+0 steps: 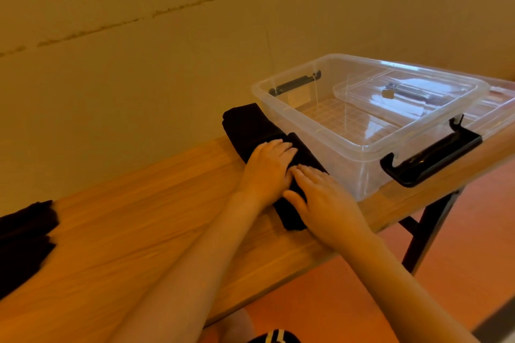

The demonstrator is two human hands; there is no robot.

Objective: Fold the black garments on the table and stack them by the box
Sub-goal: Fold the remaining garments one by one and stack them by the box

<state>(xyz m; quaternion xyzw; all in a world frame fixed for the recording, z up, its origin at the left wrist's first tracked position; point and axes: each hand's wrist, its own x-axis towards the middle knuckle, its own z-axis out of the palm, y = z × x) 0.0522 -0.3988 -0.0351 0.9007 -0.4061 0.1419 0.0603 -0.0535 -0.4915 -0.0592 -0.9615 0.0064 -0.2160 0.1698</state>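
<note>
A folded black garment (pixel 303 157) lies on the wooden table (pixel 133 220) right beside the clear plastic box (pixel 367 145). A second folded black garment (pixel 248 127) sits just behind it, closer to the wall. My left hand (pixel 266 168) lies flat on the near garment with straight fingers. My right hand (pixel 324 203) presses on the same garment nearer its front end, its fingers straight. A heap of unfolded black garments (pixel 25 234) lies at the table's left edge.
The box has black handles (pixel 430 159) and stands open on the table's right end, with its clear lid (pixel 404 95) resting across it. A wall runs close behind the table. The table's black folding leg (pixel 426 234) and a reddish floor show at right.
</note>
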